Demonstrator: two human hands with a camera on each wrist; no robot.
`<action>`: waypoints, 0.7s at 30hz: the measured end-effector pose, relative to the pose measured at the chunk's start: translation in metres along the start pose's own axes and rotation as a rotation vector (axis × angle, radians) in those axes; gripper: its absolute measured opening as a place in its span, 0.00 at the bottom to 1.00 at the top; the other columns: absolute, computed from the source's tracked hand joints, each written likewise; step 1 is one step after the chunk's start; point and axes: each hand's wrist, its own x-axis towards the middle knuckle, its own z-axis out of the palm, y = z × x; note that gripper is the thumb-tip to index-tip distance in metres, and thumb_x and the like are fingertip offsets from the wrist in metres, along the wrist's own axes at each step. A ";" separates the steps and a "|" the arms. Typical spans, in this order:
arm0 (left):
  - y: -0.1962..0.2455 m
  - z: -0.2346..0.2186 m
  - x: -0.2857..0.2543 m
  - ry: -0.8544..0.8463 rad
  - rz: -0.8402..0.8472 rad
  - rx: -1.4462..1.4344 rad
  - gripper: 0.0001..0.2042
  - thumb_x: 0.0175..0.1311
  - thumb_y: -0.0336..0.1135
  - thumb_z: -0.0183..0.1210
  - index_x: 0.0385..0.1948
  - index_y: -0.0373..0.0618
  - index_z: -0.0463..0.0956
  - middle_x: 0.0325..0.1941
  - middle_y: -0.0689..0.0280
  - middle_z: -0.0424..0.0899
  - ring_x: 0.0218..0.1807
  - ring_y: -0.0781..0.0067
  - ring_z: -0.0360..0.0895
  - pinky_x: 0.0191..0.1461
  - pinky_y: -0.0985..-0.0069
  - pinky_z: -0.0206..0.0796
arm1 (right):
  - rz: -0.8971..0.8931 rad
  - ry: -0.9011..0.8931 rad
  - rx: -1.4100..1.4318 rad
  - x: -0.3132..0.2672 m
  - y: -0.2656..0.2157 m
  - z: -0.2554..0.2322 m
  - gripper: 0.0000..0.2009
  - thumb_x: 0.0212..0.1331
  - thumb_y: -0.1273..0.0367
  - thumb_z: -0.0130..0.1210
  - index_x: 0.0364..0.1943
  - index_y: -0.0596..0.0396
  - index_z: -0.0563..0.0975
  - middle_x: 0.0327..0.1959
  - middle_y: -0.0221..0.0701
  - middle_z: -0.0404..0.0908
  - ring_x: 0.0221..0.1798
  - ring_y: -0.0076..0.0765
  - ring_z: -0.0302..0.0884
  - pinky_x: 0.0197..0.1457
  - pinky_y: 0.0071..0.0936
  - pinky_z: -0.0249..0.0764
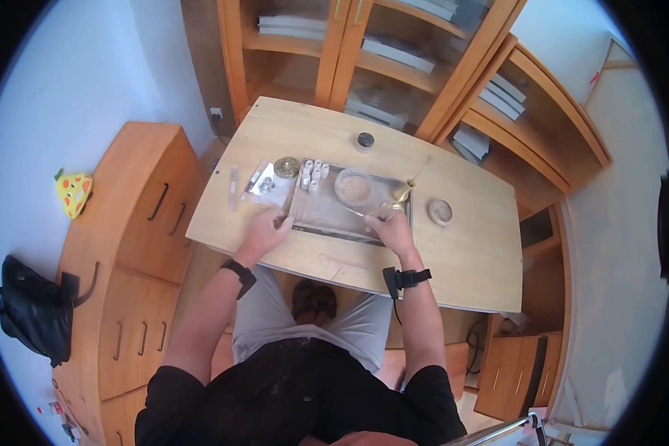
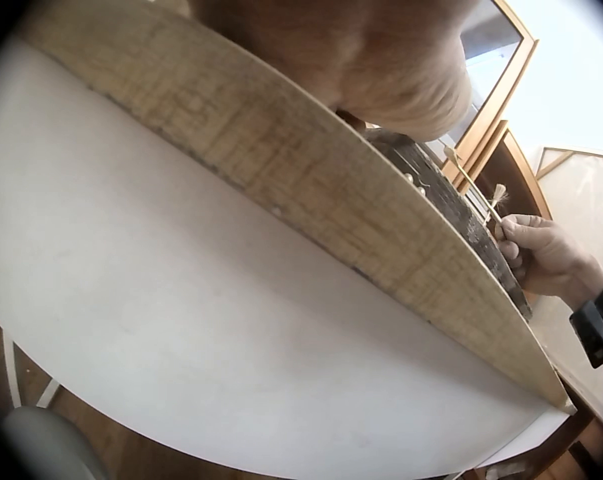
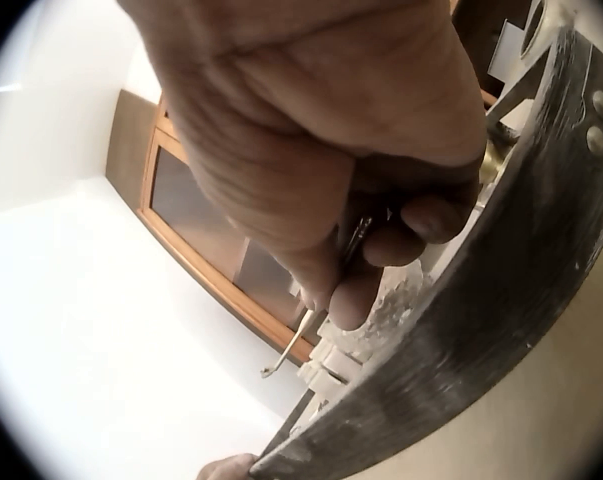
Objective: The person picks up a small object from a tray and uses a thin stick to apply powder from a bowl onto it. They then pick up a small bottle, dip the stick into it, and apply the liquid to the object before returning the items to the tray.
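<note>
My right hand (image 1: 389, 227) pinches a thin metal spoon (image 1: 354, 212) between thumb and fingers, above the front part of a dark-rimmed wooden tray (image 1: 327, 236). The spoon's small tip (image 3: 271, 372) points left, out past the fingertips. My left hand (image 1: 266, 233) rests at the tray's front left corner, its fingers loosely bent and the fingertips right at the rim. A clear round bowl of pale powder (image 1: 354, 187) sits in the tray, beyond the spoon. Several small white jars (image 1: 315, 175) are grouped in the tray's back left corner.
A brass vase holding thin tools (image 1: 403, 191) stands at the tray's right end. Left of the tray are an ornate brass lid (image 1: 286, 167) and a white sheet (image 1: 273, 189). A round container (image 1: 439, 212) lies to the right, a dark-lidded jar (image 1: 365, 141) behind.
</note>
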 end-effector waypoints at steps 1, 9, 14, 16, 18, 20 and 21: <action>-0.001 0.000 0.000 0.005 0.003 0.004 0.13 0.63 0.40 0.67 0.29 0.38 0.81 0.25 0.55 0.83 0.27 0.60 0.81 0.35 0.66 0.73 | -0.016 0.038 0.005 0.000 0.003 -0.005 0.09 0.65 0.67 0.64 0.35 0.60 0.88 0.25 0.27 0.86 0.27 0.20 0.78 0.34 0.25 0.74; -0.007 0.003 -0.001 0.030 0.048 -0.021 0.10 0.63 0.36 0.68 0.30 0.38 0.80 0.22 0.60 0.81 0.24 0.69 0.78 0.32 0.70 0.71 | -0.001 0.054 -0.082 -0.001 0.004 -0.007 0.10 0.65 0.66 0.63 0.36 0.59 0.88 0.24 0.30 0.85 0.29 0.25 0.80 0.36 0.28 0.76; 0.000 -0.003 0.000 0.010 0.020 0.009 0.13 0.62 0.40 0.68 0.30 0.38 0.82 0.26 0.55 0.85 0.28 0.57 0.83 0.36 0.65 0.75 | -0.128 0.053 -0.375 0.001 -0.016 0.028 0.09 0.63 0.65 0.64 0.40 0.54 0.88 0.29 0.42 0.88 0.34 0.46 0.88 0.42 0.38 0.81; -0.003 -0.002 -0.001 0.022 0.036 0.006 0.13 0.62 0.41 0.68 0.31 0.38 0.82 0.26 0.55 0.84 0.28 0.57 0.83 0.36 0.65 0.75 | -0.181 0.092 -0.427 0.006 -0.016 0.042 0.09 0.62 0.64 0.64 0.40 0.52 0.88 0.32 0.44 0.87 0.37 0.51 0.87 0.43 0.41 0.81; -0.005 -0.002 -0.001 0.012 0.015 0.002 0.13 0.62 0.40 0.68 0.31 0.39 0.82 0.26 0.55 0.84 0.28 0.57 0.83 0.36 0.65 0.75 | -0.243 0.104 -0.463 0.010 -0.014 0.053 0.08 0.62 0.65 0.65 0.40 0.52 0.88 0.33 0.44 0.87 0.37 0.54 0.85 0.44 0.41 0.80; -0.003 -0.001 0.000 0.011 0.011 -0.007 0.13 0.62 0.40 0.68 0.30 0.39 0.82 0.26 0.55 0.84 0.28 0.57 0.83 0.36 0.65 0.75 | -0.315 0.092 -0.486 0.013 -0.012 0.058 0.07 0.61 0.68 0.65 0.40 0.54 0.88 0.32 0.42 0.87 0.35 0.53 0.84 0.44 0.40 0.79; -0.002 -0.002 0.000 0.017 0.013 -0.012 0.13 0.62 0.40 0.68 0.30 0.39 0.82 0.26 0.55 0.84 0.28 0.57 0.83 0.36 0.65 0.75 | -0.322 0.045 -0.481 0.014 -0.010 0.057 0.07 0.60 0.68 0.65 0.40 0.53 0.88 0.33 0.42 0.87 0.37 0.53 0.84 0.46 0.41 0.79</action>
